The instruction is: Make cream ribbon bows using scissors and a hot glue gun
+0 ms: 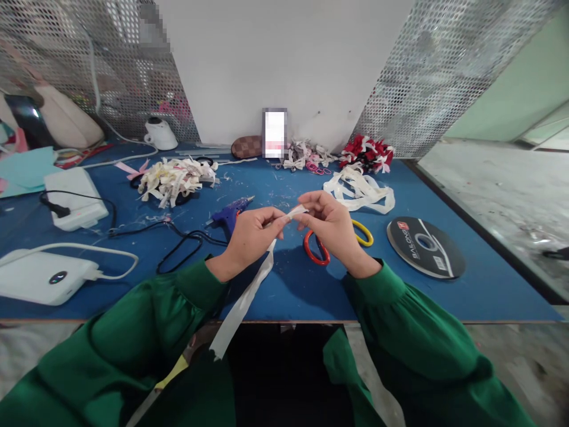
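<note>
White ribbon (pixel 242 305) hangs past the near edge of the surface (pixel 296 293); the left hand (pixel 254 233) and right hand (pixel 331 225) pinch its upper part. Scissors (pixel 317 261) lie below the right hand, a black spool (pixel 424 259) to its right, a glue gun (pixel 227 214) beyond the left hand, a phone (pixel 274 131) farther back

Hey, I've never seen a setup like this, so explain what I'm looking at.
There's no machine: these are a person's own bare hands, seen in one picture from a camera worn on the head, looking forward and down. The left hand and right hand pinch a pale ribbon between them; its tail hangs below the left hand. On the blue table lie a glue gun, what look like scissors with red and yellow handles, a black reel and ribbon pieces.
</note>
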Tool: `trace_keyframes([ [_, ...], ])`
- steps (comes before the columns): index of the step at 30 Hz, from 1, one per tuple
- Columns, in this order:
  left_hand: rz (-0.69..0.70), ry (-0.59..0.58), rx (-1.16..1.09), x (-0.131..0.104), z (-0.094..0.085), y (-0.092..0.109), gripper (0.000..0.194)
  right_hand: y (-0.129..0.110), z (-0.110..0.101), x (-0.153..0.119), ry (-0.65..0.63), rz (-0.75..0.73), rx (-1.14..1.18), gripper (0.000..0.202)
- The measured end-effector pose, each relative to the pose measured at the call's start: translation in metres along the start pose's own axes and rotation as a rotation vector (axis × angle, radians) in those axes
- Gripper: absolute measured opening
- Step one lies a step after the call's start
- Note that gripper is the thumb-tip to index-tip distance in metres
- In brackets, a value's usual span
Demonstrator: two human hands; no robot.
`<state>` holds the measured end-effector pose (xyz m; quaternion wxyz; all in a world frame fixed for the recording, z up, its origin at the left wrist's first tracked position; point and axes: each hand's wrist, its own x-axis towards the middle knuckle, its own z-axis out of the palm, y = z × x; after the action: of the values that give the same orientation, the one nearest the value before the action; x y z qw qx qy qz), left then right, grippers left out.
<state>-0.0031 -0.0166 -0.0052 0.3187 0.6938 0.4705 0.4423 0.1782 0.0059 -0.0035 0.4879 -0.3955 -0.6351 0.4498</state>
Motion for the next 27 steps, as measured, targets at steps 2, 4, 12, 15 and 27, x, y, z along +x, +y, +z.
trace_keyframes([
  [2,0.002,0.013,0.014,-0.0001,0.0,-0.0007,0.028,0.0021,0.0003,0.0019,0.007,0.035,0.066,0.049],
  [4,0.019,0.012,0.024,-0.0005,-0.0001,-0.0015,0.026,0.0033,0.0003,0.0027,-0.003,0.075,0.09,0.051],
  [12,0.072,-0.025,0.07,-0.0033,0.0001,-0.0028,0.025,-0.0036,0.0017,-0.0013,-0.047,0.153,0.125,0.03],
  [15,0.068,-0.016,0.084,-0.0035,0.0008,-0.002,0.027,-0.0038,0.0018,-0.0011,-0.015,0.165,0.118,0.031],
  [27,0.042,0.028,0.068,-0.0031,0.0008,-0.0004,0.023,0.002,0.0003,-0.0009,0.076,0.054,-0.008,0.015],
])
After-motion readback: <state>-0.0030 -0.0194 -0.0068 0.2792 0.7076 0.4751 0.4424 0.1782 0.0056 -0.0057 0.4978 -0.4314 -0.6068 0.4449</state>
